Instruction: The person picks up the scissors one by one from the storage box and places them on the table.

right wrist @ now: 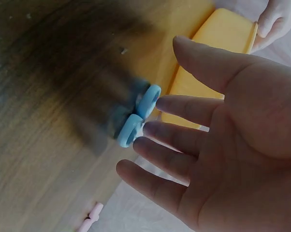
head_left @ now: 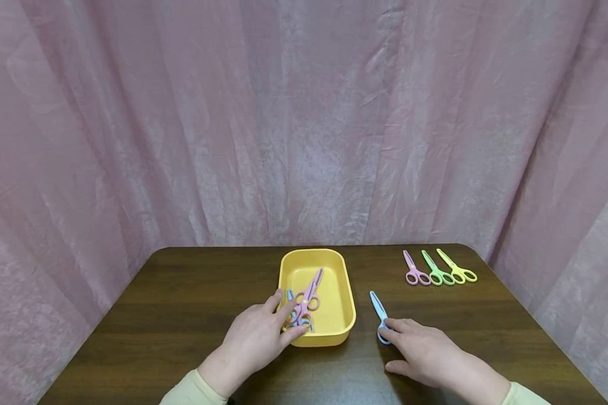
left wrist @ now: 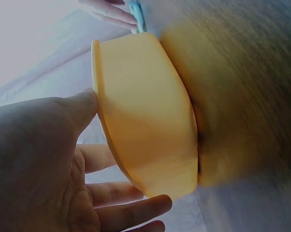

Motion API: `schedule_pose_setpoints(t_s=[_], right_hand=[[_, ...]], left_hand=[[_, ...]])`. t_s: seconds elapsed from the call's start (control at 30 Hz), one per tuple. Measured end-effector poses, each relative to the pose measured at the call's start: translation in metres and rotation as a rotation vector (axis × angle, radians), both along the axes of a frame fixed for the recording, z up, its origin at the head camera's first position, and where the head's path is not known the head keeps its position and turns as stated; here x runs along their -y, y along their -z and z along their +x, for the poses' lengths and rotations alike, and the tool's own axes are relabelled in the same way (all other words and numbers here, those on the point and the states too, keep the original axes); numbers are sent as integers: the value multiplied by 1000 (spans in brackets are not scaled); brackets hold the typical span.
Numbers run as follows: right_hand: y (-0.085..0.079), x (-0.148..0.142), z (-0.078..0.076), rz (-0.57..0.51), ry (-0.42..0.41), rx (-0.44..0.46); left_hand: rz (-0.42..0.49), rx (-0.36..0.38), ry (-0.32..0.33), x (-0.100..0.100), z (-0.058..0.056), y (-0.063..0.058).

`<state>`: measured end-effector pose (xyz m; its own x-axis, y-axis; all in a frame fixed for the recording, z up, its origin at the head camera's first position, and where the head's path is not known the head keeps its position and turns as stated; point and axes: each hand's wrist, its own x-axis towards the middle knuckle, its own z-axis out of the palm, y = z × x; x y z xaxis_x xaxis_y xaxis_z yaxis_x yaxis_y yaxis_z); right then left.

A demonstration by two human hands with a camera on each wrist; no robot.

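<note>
My left hand (head_left: 255, 336) rests on the near-left corner of a yellow plastic tray (head_left: 338, 301). Its thumb touches the near rim, and its loosely extended fingers lie about the left rim. Inside the tray are two pink scissors (head_left: 305, 304) on top of blue scissors (head_left: 291, 295), which they and my fingers partly cover. Right of the tray, another pair of blue scissors (head_left: 378, 304) lies on the table with blades pointing away. The fingertips of my right hand (head_left: 427, 353) touch its handle loops (right wrist: 148, 102), with the fingers nearly straight and the thumb apart.
At the back right of the brown wooden table (head_left: 208, 281) lie pink scissors (head_left: 416, 274), green scissors (head_left: 438, 274) and yellow scissors (head_left: 458, 271) side by side, close together. A pink curtain (head_left: 304, 124) hangs behind the table and along both sides.
</note>
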<state>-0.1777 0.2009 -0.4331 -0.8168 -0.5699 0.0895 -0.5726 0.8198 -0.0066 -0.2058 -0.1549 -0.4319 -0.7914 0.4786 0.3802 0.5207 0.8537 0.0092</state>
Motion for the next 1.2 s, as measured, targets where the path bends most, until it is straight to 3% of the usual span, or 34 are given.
schedule_pose_setpoints(t_s=[0.4,1.2], right_hand=[[6,-1,1,12,-1,33],[6,8,-8,5,7,-39]], left_hand=[[-6,35,-5,0,5,-3],[-17,19,-2,-1,6,-1]])
